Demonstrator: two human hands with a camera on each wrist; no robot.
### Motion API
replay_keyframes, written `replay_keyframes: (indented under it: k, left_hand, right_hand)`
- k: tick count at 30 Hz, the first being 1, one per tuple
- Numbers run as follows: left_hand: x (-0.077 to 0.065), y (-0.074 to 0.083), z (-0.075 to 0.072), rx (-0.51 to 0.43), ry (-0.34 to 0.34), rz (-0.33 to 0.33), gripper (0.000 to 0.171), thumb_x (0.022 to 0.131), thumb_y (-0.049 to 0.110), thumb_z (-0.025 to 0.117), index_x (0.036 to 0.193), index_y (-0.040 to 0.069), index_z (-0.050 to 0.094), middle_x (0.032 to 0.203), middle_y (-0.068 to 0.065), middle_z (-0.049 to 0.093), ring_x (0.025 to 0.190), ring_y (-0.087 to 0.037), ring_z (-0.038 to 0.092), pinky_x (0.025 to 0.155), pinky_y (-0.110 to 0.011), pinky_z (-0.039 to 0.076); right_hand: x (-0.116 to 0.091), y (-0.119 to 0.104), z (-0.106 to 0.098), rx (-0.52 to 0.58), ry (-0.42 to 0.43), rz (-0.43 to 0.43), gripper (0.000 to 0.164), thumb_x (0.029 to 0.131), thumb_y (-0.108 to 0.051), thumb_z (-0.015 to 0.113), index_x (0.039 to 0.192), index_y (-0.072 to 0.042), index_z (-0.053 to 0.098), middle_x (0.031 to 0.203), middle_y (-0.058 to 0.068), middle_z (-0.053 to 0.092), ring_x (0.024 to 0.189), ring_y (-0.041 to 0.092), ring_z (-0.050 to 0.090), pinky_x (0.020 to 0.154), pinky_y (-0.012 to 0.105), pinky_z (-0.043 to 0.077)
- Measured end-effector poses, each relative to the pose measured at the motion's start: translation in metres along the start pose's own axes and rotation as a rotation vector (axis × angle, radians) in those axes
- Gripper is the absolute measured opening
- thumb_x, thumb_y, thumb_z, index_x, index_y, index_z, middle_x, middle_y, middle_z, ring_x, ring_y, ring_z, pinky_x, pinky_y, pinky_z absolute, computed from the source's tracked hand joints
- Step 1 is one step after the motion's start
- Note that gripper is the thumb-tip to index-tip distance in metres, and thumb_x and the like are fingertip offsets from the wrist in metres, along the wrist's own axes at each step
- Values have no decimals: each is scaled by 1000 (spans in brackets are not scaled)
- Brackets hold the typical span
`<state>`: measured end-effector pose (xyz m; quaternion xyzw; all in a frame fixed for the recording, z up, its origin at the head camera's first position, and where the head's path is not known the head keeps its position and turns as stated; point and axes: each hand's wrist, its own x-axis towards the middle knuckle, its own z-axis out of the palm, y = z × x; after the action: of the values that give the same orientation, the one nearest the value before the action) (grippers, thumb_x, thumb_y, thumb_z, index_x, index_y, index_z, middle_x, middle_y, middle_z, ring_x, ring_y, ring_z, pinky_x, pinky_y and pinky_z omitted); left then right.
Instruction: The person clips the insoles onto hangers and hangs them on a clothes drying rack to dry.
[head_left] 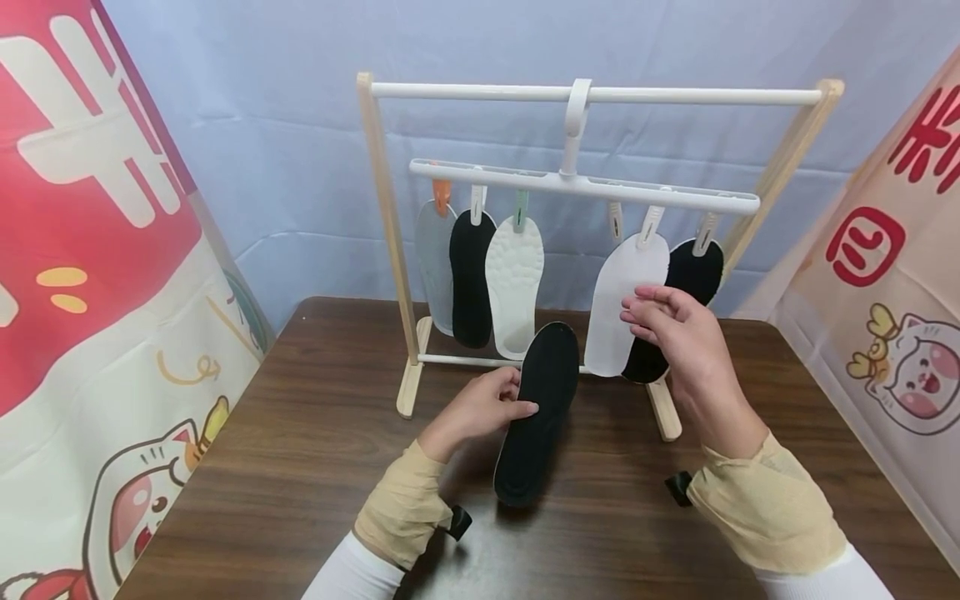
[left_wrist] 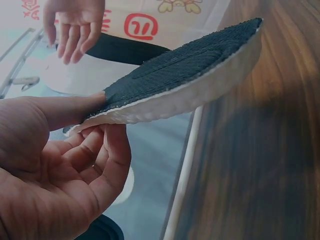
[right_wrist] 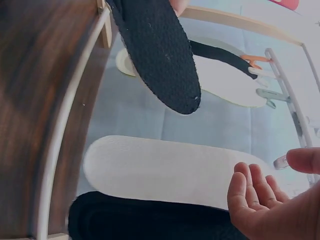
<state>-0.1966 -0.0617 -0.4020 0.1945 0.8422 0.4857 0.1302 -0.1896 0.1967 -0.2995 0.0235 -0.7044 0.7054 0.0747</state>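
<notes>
My left hand [head_left: 480, 410] pinches a black-topped insole [head_left: 546, 392] at its edge, thumb on the dark face and fingers underneath. In the left wrist view the insole's pale, bumpy underside shows. My right hand [head_left: 697, 346] is raised in front of a hanging white insole [head_left: 624, 287] and a hanging black insole [head_left: 688, 271]. Its fingers are loosely bent, with nothing between them and the thumb; whether it touches the white insole I cannot tell. Just left of that white insole's clip [head_left: 651, 225], another clip [head_left: 615, 222] hangs with nothing in it.
A wooden rack [head_left: 386, 208] stands on the brown table [head_left: 315, 467], its white top bar [head_left: 480, 90] carrying a clip hanger [head_left: 502, 177]. From the hanger's left half hang a grey insole [head_left: 433, 267], a black one [head_left: 471, 292] and a bumpy white one [head_left: 516, 279].
</notes>
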Motion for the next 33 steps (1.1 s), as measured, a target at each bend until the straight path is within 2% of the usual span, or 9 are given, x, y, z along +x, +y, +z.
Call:
replay_keyframes:
  k: [8,16,25,33]
  left_hand:
    - [4,2,-1,-7,3,0,30,94,21,73,115,5,59,83,0,68,61,-13,60,73,-26,49]
    - [6,7,-2,-13,-7,2,25,95,20,72,112,7,60,83,2,68,62,-14,60,70,-26,49]
    - [7,11,-3,-12,-4,24,20,96,21,71,109,10,61,77,5,64,59,-11,56,68,-25,45]
    - [8,12,-3,-8,8,15,22,96,21,71,112,9,61,79,4,65,60,-11,56,67,-26,46]
  right_hand:
    - [5,-16,10,-93,12,-48,36,98,-12,65,129,3,54,103,-8,71,94,4,68,83,15,53]
    - [15,-30,19,-288,22,-68,49,100,-19,63,142,2,50,111,-10,65,99,0,63,87,14,50]
    - [22,-40,23,-297,35,-88,46,99,-18,63,140,0,51,116,-6,63,102,1,60,87,15,49]
    - [30,-48,27,-343,28,-81,53,101,-23,58,149,-4,46,140,12,55,108,2,58,97,26,48]
